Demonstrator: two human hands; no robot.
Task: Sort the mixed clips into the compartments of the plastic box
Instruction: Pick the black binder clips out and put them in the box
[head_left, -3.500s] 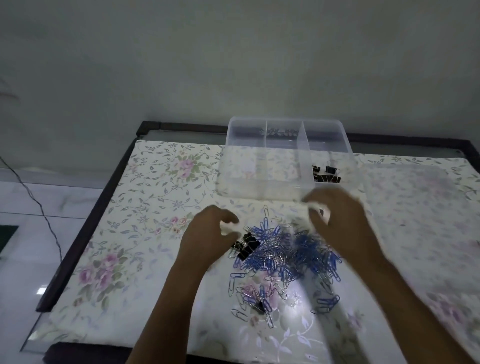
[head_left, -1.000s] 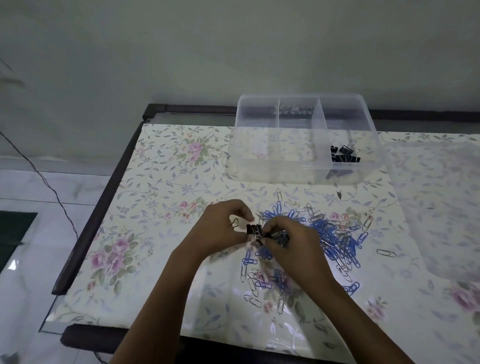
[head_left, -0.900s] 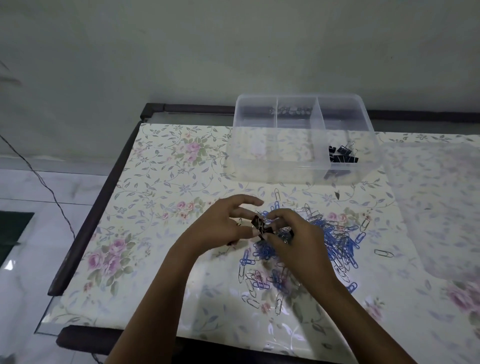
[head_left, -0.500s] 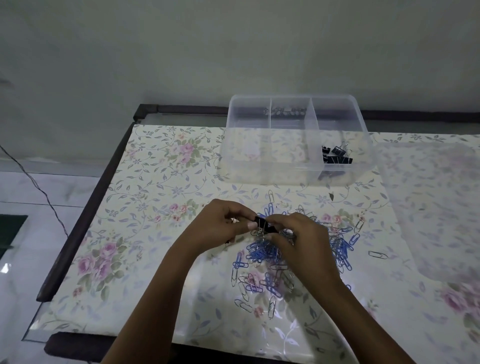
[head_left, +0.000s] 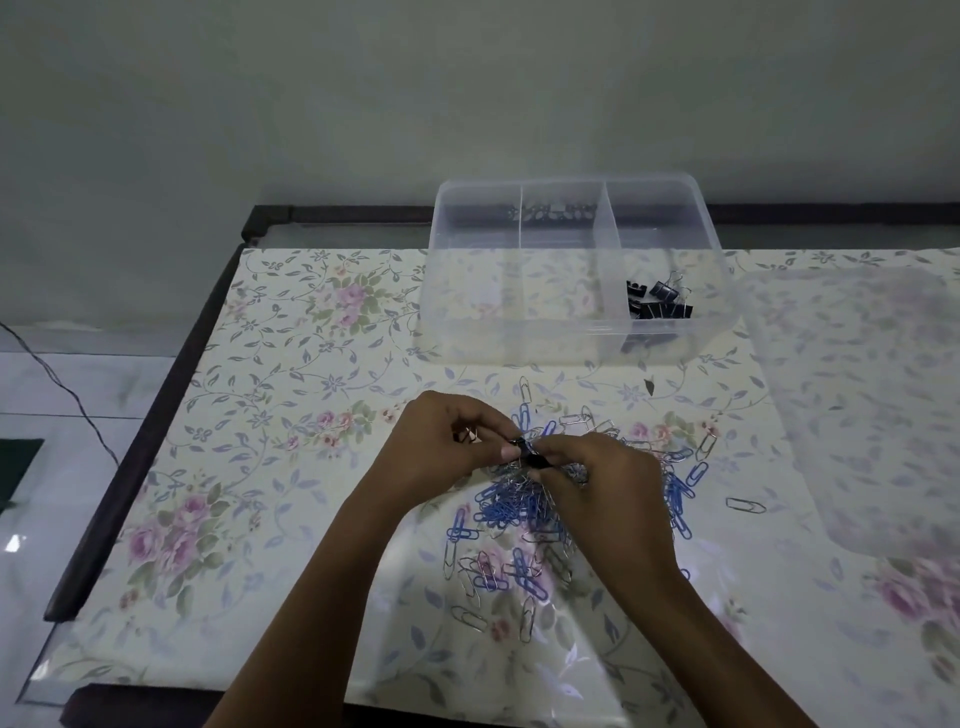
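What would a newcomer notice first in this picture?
The left hand and right hand meet over the floral tablecloth, together pinching a small black binder clip above a heap of blue and silver wire paper clips. Behind it stands a clear plastic compartment box, with more black binder clips in its right compartment.

The left forearm (head_left: 311, 597) and right forearm (head_left: 691, 623), both bare, rise from the bottom of the view and converge toward the middle. The left grip (head_left: 447, 449) is turned knuckles up with its fingers curled, thumb and forefinger tips pinching one side of a small black binder clip (head_left: 531, 458). The right grip (head_left: 610, 486) meets it from the right, back of the hand up, fingers curled inward and pinching the same clip's other side. The fingertips of the two nearly touch.
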